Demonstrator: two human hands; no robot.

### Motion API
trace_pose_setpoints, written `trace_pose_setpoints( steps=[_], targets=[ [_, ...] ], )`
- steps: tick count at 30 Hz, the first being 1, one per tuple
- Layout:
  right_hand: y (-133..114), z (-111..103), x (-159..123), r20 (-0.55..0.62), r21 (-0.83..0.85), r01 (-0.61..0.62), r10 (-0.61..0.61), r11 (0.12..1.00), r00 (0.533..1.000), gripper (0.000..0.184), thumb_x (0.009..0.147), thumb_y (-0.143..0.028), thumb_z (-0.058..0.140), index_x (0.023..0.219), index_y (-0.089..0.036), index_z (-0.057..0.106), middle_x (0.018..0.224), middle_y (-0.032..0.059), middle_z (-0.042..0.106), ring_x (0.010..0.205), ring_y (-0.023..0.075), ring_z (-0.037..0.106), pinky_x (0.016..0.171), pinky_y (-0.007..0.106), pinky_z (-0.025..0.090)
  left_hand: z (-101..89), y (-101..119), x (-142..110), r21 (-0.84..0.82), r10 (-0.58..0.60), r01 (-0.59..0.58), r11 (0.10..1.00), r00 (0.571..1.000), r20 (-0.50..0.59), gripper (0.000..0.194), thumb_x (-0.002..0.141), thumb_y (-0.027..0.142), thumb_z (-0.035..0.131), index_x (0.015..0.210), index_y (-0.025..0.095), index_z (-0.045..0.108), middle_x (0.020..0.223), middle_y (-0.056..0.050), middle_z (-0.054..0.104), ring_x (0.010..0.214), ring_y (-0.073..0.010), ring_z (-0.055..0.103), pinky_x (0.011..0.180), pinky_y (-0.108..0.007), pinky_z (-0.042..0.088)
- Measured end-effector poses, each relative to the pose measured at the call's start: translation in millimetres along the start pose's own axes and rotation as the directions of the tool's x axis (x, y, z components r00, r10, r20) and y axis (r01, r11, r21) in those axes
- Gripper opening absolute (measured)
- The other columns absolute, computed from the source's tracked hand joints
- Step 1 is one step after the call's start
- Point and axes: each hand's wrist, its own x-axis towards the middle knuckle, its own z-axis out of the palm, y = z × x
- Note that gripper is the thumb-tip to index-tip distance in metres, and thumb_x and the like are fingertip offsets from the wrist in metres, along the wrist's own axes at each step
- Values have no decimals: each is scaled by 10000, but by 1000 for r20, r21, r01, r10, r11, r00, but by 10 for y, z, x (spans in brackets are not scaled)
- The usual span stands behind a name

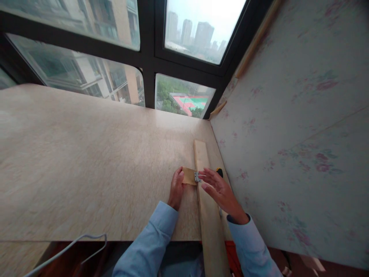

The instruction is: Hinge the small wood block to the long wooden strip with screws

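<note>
My left hand (176,186) grips the left edge of a small flat wooden piece (189,176). A small metal hinge (196,176) sits at the right end of that piece, where it meets a long wooden plank (203,154). Over the plank, my right hand (216,188) is open, its fingers stretched toward the hinge; whether the fingertips touch it I cannot tell. Partly hidden behind my right hand lies a tool with a black and yellow handle (220,171) and a thin metal shaft (220,211), which looks like a screwdriver.
The plank lies lengthwise on a beige marbled ledge (86,154) and sticks out over its front edge. A floral-papered wall (288,134) rises on the right. Dark-framed windows (148,57) stand at the back. A white cable (72,243) hangs at the front left.
</note>
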Motion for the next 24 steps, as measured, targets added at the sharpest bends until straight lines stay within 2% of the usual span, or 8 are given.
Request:
trace_pose_setpoints(
  steps=[3, 7, 10, 14, 17, 20, 22, 24],
  targets=[
    [60, -48, -17, 36, -46, -1, 2, 999, 999, 473, 904, -403, 633, 1343, -287, 500, 1306, 97, 633, 1178, 227, 634, 1051, 493, 484, -69, 55, 45, 60, 4, 0, 998, 997, -76, 581, 866, 450, 598, 1335, 142, 449, 1392, -206, 534, 1253, -283, 565, 1014, -419, 494],
    [166, -101, -75, 11, -164, -2, 4, 987, 1000, 482, 907, -423, 619, 1350, -266, 513, 1324, 109, 626, 1214, 239, 608, 1073, 511, 460, -144, 121, 74, 236, 104, -70, 969, 985, -138, 512, 852, 321, 633, 1313, 156, 485, 1415, -207, 516, 1318, -280, 508, 1099, -443, 423],
    [270, -136, -128, -44, -276, -39, 28, 960, 999, 503, 897, -454, 611, 1346, -245, 524, 1387, 126, 576, 1283, 260, 549, 1087, 524, 439, -176, 126, 68, 384, 207, -143, 912, 969, -131, 492, 853, 300, 613, 1311, 152, 507, 1409, -201, 520, 1317, -285, 507, 1108, -458, 413],
    [423, -162, -170, -125, -410, -60, 9, 910, 992, 556, 875, -495, 602, 1360, -237, 516, 1448, 132, 514, 1354, 290, 470, 1122, 556, 381, -201, 96, 47, 526, 280, -202, 826, 957, -72, 454, 839, 287, 589, 1266, 137, 553, 1323, -194, 579, 1231, -289, 573, 1065, -476, 452],
    [552, -122, -181, -196, -498, -88, -13, 862, 981, 602, 854, -490, 607, 1380, -219, 495, 1453, 144, 504, 1384, 309, 429, 1162, 570, 309, -209, 67, 23, 662, 387, -308, 684, 922, 29, 445, 813, 250, 582, 1248, 154, 570, 1262, -168, 611, 1187, -296, 588, 1043, -502, 464],
    [698, -30, -188, -216, -537, -118, -1, 836, 976, 676, 818, -494, 628, 1398, -182, 471, 1472, 173, 470, 1401, 343, 399, 1161, 576, 306, -191, 42, -7, 774, 440, -430, 464, 870, 220, 586, 754, 161, 563, 1337, 137, 506, 1322, -183, 569, 1283, -332, 505, 1097, -540, 396],
    [793, 36, -183, -225, -550, -115, -14, 827, 974, 718, 789, -493, 657, 1410, -192, 459, 1491, 165, 448, 1416, 365, 369, 1164, 577, 303, -161, 41, -19, 803, 407, -497, 329, 842, 355, 727, 697, 115, 549, 1413, 85, 425, 1412, -219, 489, 1395, -368, 366, 1144, -553, 321],
    [872, 91, -163, -249, -561, -101, -51, 822, 967, 747, 768, -478, 685, 1425, -218, 443, 1505, 145, 433, 1423, 378, 349, 1168, 573, 302, -121, 65, -11, 808, 323, -542, 229, 826, 462, 841, 644, 107, 555, 1456, 22, 354, 1477, -260, 406, 1459, -404, 217, 1174, -566, 242]
  ],
)
